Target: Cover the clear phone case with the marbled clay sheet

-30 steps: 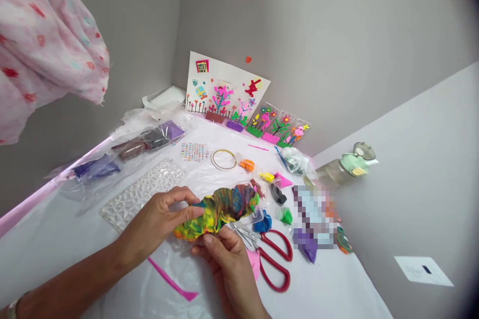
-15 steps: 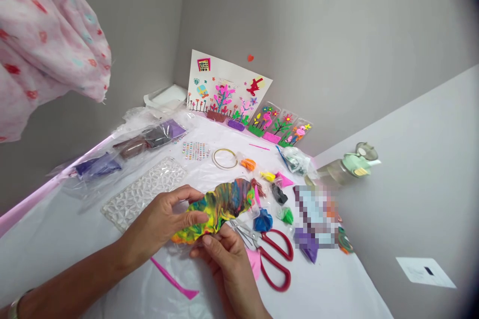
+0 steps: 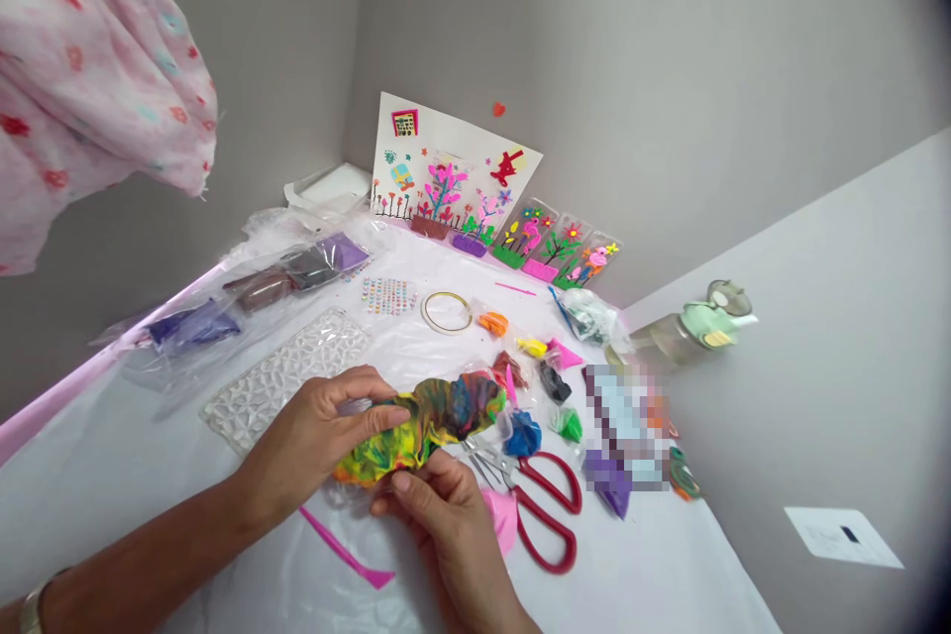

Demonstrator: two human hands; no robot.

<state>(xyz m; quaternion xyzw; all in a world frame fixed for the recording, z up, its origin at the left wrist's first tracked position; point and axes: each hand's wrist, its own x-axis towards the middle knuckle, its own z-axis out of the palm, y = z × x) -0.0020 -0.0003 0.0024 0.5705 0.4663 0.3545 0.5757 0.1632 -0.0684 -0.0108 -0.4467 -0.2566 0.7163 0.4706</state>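
A long, lumpy strip of marbled modelling clay [image 3: 446, 416], yellow-green at the near end and darker at the far end, is held above the table. My left hand [image 3: 334, 431] grips its left part, thumb on top, with the other fingers partly hidden behind it. At the lower edge, my right hand [image 3: 438, 495] is closed with the thumb against the clay and the fingers curled beneath. Something clear shows under the near end; its shape is hard to make out. Red-handled scissors [image 3: 546, 505] lie just right of my right hand, and a pink plastic tool [image 3: 346, 550] lies below my left.
Small bags of clay, including blue [image 3: 524, 434] and purple [image 3: 609, 483], lie to the right. A clear textured tray [image 3: 286, 371] is at left. A gold ring [image 3: 446, 311], a gem sheet [image 3: 389, 295] and a decorated board [image 3: 453, 158] are farther back. A bottle [image 3: 684, 332] stands right.
The clay's far end has dropped lower and the strip looks flatter from my view. Both hands keep their hold, with the left shifted slightly left.
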